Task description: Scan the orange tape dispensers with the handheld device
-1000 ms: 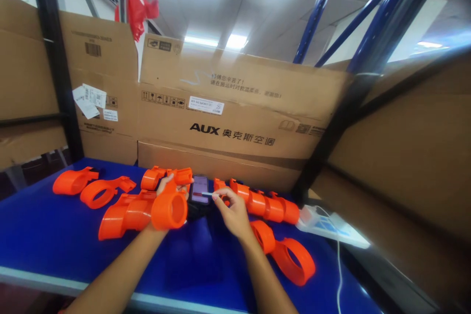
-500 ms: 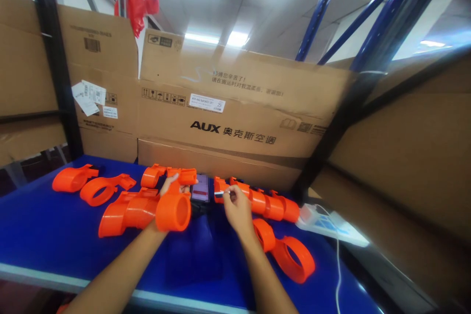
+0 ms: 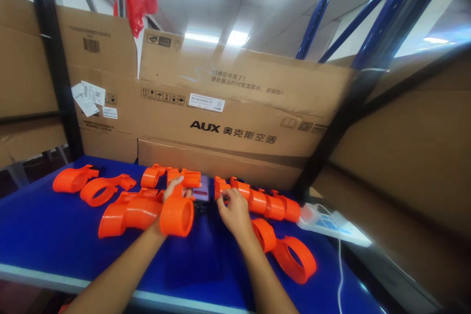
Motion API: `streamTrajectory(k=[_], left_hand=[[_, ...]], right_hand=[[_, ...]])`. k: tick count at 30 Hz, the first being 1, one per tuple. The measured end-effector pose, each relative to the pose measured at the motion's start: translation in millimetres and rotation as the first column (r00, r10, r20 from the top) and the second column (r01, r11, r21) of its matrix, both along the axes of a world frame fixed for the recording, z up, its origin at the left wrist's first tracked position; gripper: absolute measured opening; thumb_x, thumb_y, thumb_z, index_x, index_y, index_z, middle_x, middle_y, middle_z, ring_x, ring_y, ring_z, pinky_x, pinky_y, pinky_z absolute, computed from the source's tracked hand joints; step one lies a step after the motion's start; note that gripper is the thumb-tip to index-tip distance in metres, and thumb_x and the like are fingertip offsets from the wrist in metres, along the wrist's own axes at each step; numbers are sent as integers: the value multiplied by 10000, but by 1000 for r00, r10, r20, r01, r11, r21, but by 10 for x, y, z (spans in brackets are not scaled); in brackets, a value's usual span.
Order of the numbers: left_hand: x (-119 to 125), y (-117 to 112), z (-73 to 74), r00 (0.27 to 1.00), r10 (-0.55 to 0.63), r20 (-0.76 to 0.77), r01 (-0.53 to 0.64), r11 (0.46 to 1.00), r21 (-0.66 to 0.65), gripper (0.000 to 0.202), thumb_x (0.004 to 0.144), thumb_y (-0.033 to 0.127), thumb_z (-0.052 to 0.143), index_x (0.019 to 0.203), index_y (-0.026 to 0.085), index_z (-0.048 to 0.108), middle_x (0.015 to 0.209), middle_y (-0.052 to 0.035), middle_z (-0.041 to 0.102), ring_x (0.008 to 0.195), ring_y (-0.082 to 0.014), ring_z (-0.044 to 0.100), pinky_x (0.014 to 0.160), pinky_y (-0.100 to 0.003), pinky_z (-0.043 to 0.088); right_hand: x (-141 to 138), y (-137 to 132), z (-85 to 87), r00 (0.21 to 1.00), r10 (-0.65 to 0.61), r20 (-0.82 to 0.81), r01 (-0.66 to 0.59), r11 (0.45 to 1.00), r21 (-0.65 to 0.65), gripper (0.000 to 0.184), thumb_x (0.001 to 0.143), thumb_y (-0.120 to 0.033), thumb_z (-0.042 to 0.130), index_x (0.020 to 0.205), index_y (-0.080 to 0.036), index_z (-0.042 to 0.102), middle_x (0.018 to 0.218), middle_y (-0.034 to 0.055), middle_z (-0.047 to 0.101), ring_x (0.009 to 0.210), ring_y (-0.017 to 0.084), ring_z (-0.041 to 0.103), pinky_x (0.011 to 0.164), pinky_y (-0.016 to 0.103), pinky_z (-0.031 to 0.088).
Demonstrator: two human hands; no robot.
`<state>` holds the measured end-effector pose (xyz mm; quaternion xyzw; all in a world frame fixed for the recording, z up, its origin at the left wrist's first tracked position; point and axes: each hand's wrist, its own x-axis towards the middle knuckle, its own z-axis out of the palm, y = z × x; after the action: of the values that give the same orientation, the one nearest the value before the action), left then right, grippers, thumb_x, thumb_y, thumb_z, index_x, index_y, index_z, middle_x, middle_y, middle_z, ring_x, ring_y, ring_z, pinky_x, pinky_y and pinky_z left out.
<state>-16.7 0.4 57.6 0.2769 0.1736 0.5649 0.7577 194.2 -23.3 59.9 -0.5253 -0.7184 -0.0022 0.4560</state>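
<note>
My left hand (image 3: 172, 190) is closed round the handle of an orange plastic tape dispenser (image 3: 175, 216), its wide ring hanging toward me over my wrist. My right hand (image 3: 233, 208) is pinched, fingertips pointing left; what sits between them is hidden. Just behind that hand is the left end of a row of orange tape dispensers (image 3: 257, 201). Left of my left forearm, several more tape dispensers (image 3: 142, 213) stand pressed together. Beyond the left hand lies a phone (image 3: 204, 187) with a lit screen, partly covered by the held dispenser.
Loose tape dispensers lie on the blue table (image 3: 47, 225) at left (image 3: 71, 180) and right (image 3: 296, 260). A white power strip (image 3: 340, 228) with a cable is at the right edge. Cardboard sheets (image 3: 235, 122) wall the back, and dark rack posts (image 3: 55, 59) stand at the sides.
My right hand has moved slightly left and turned; the thin silvery piece seen at its fingertips is now hidden. The held tape dispenser has shifted a little right and down.
</note>
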Motion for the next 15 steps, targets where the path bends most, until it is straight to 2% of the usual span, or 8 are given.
streamTrajectory(k=[4, 7, 10, 15], left_hand=[[-11, -1, 27, 998, -47, -33, 48, 999, 25, 421, 821, 529, 617, 669, 136, 627, 425, -11, 549, 347, -131, 523, 376, -221, 409], [-64, 16, 28, 996, -85, -26, 86, 993, 76, 432, 822, 539, 598, 683, 130, 630, 458, -29, 570, 375, -144, 542, 385, -229, 414], [-113, 16, 16, 993, -116, 27, 112, 986, 122, 405, 818, 516, 589, 634, 155, 586, 481, -33, 573, 420, -153, 563, 419, -239, 442], [-125, -44, 18, 987, -101, 127, 81, 985, 155, 384, 830, 524, 565, 656, 182, 566, 493, -24, 563, 431, -148, 541, 430, -241, 440]], right_hand=[[-47, -52, 57, 970, 218, -109, -222, 975, -22, 148, 885, -267, 563, 802, -202, 667, 781, 30, 626, 684, 176, 576, 642, 283, 449], [-83, -108, 111, 934, 351, -65, -355, 932, -73, 159, 911, -298, 583, 845, -209, 697, 836, 37, 616, 779, 182, 589, 704, 289, 466], [-121, -157, 142, 903, 428, -36, -429, 898, -96, 144, 909, -312, 617, 888, -215, 722, 901, 48, 606, 888, 193, 592, 794, 306, 476], [-229, -201, 101, 836, 549, 12, -538, 823, -184, 168, 932, -322, 594, 937, -238, 740, 829, 29, 658, 813, 183, 610, 792, 312, 483]])
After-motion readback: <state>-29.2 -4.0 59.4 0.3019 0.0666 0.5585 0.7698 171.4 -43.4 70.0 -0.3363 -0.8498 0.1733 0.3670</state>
